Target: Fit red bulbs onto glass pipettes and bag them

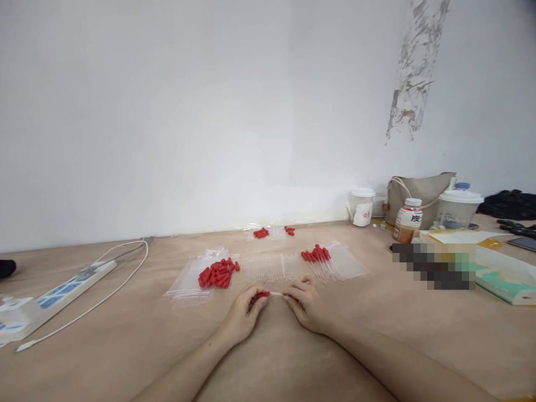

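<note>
"What do you have in the left hand?"

"From my end, I see the left hand (246, 314) with thumb and forefinger pinched on a red bulb (263, 295), its narrow end facing right. That's just in front of the row of clear tubes (263, 269), so I'll take the row as my landmark."

"And the right hand?"

"I have the right hand (309, 307) by the row's front right corner, fingertips closed on a clear tube (277, 293). The tube lies crosswise between both hands, its left end at the bulb. I can't tell how far in it goes."

"What's on either side of the row?"

"Left of it, I see a heap of red bulbs (216, 274) on some plastic bags (189, 277). Right of it, a fan of droppers (317, 255), red tops pointing away from me, partly over another clear bag (352, 264)."

"Behind?"

"Beyond the row, near the wall (234, 123), I make out a clear packet (274, 232) with more red bulbs and tubes."

"Further out?"

"Well left of the row, a power strip (62, 295) and a white cable (109, 286). Well right of it and further back, a lidded cup (362, 209), a bottle (407, 221) and a grey bag (425, 192)."
</note>
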A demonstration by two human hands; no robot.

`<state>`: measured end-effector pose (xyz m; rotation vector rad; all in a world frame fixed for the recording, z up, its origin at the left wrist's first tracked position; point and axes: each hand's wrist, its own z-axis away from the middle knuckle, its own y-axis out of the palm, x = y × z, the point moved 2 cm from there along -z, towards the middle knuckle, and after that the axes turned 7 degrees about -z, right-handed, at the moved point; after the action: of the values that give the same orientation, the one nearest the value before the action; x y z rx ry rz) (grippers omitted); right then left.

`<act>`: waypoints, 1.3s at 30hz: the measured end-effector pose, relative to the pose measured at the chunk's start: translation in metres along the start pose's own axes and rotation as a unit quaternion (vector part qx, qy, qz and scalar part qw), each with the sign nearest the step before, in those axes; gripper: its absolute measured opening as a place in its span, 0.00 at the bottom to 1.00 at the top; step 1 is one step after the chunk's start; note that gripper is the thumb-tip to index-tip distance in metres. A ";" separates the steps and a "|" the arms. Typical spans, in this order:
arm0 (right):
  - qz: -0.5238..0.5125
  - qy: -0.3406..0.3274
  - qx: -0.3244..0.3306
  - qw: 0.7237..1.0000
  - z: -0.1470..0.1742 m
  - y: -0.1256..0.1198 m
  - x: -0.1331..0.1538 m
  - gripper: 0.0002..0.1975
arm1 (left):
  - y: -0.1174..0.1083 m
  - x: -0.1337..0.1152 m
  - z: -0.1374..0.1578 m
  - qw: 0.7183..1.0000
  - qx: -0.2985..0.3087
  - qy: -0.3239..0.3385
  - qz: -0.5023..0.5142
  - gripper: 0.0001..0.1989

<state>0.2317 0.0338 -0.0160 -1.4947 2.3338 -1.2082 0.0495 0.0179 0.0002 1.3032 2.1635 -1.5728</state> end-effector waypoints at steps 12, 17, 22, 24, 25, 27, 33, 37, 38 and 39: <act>-0.028 -0.008 0.065 0.997 -0.003 -0.006 0.002 0.13 | 0.001 -0.002 0.003 0.999 -0.001 0.013 -0.037 0.11; 0.026 -0.034 0.101 0.994 -0.006 -0.017 0.008 0.13 | 0.001 -0.007 0.008 0.996 0.032 0.036 -0.079 0.11; 0.056 -0.027 0.097 0.993 -0.003 -0.015 0.013 0.11 | 0.002 -0.010 0.009 0.989 0.032 0.056 -0.129 0.11; 0.056 -0.024 0.096 0.993 -0.002 -0.012 0.014 0.10 | 0.003 -0.011 0.009 0.986 0.036 0.066 -0.146 0.11; 0.057 -0.022 0.098 0.993 -0.001 -0.011 0.014 0.10 | 0.003 -0.012 0.010 0.985 0.039 0.071 -0.153 0.11; 0.057 -0.017 0.103 0.993 -0.001 -0.008 0.014 0.09 | 0.003 -0.012 0.010 0.982 0.044 0.081 -0.162 0.11; 0.045 0.002 0.116 0.992 -0.001 0.000 0.014 0.10 | 0.004 -0.009 0.009 0.977 0.053 0.102 -0.178 0.11; 0.074 0.008 0.115 0.991 -0.006 -0.004 0.022 0.12 | 0.000 -0.001 0.005 0.977 0.042 0.118 -0.172 0.10; 0.087 0.004 0.117 0.989 -0.008 -0.007 0.025 0.12 | -0.001 0.001 0.004 0.978 0.036 0.120 -0.165 0.10; 0.101 0.000 0.122 0.987 -0.009 -0.010 0.027 0.12 | -0.003 0.004 0.004 0.980 0.025 0.120 -0.156 0.09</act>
<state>0.2211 0.0145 0.0050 -1.1503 2.1795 -1.3776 0.0435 0.0163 -0.0018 1.2745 2.6018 -1.6604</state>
